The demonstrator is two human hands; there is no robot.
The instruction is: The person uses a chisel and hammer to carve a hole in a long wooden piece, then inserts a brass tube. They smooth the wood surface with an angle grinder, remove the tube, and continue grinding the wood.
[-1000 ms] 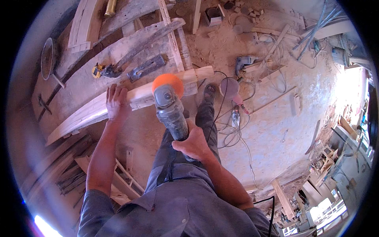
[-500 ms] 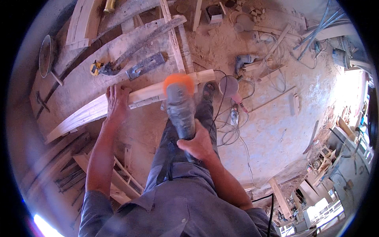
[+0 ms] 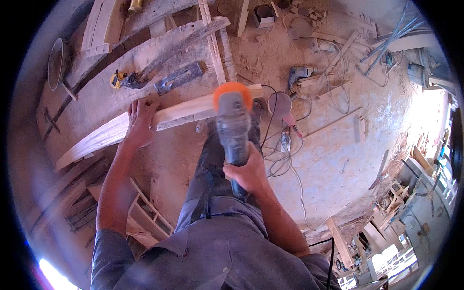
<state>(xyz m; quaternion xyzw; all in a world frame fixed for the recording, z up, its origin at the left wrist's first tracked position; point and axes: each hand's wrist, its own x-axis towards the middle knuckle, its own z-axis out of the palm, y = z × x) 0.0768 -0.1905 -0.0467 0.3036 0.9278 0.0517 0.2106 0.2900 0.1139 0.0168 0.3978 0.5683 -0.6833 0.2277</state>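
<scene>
A long, pale, curved wooden plank (image 3: 99, 136) lies across in front of me, wide at the left and narrowing to the right. My left hand (image 3: 140, 123) grips it near the middle, fingers bent over its far edge. In my right hand (image 3: 249, 169) is the grey body of an angle grinder (image 3: 234, 121), fingers wrapped round the rear part. The orange disc (image 3: 232, 90) at its head is over the plank's right part and hides the wood beneath. Whether disc and wood touch, I cannot tell. Behind the plank lie a hand plane (image 3: 179, 78) and a yellow-black tape measure (image 3: 116, 80).
Right of my legs, a pink-handled tool with a round disc (image 3: 280, 105) lies among tangled cords (image 3: 290, 155). Farther off is a power drill (image 3: 300, 75). A narrow wooden strip (image 3: 211, 43) crosses the bench at the back. Wood offcuts (image 3: 145, 212) stand at lower left.
My right hand and the angle grinder have moved right along the plank. The left hand keeps its grip, almost in the same place.
</scene>
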